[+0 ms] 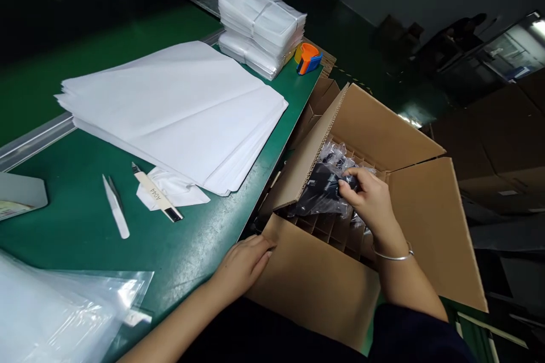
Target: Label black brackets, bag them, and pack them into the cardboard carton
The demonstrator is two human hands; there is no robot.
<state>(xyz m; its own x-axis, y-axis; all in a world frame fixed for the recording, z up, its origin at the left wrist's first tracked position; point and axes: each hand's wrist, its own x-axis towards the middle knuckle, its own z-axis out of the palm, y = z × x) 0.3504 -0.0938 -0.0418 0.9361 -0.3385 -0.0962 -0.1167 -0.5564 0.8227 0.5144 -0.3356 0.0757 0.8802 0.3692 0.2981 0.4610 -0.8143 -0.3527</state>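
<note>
My right hand (pixel 369 198), with a metal bangle at the wrist, is inside the open top of a cardboard box (pixel 415 218). Its thumb and fingers pinch a dark part in a clear plastic bag (pixel 321 187); the part's exact kind is hidden by the bag. Below it, cardboard dividers (pixel 327 226) split the box into cells, and more bagged dark parts lie among them. My left hand (pixel 244 263) is closed at the corner of the near box flap (pixel 315 278), fingers curled over its edge beside the table.
On the green table (pixel 204 238) lie a stack of white sheets (pixel 179 107), tweezers (pixel 114 207), a cutter knife marked A044 (pixel 157 195) and clear bags (pixel 55 312). Bundled bags (pixel 261 22) and an orange-and-blue tape dispenser (pixel 308 58) stand at the far end. Another person (pixel 462 33) is in the dim background.
</note>
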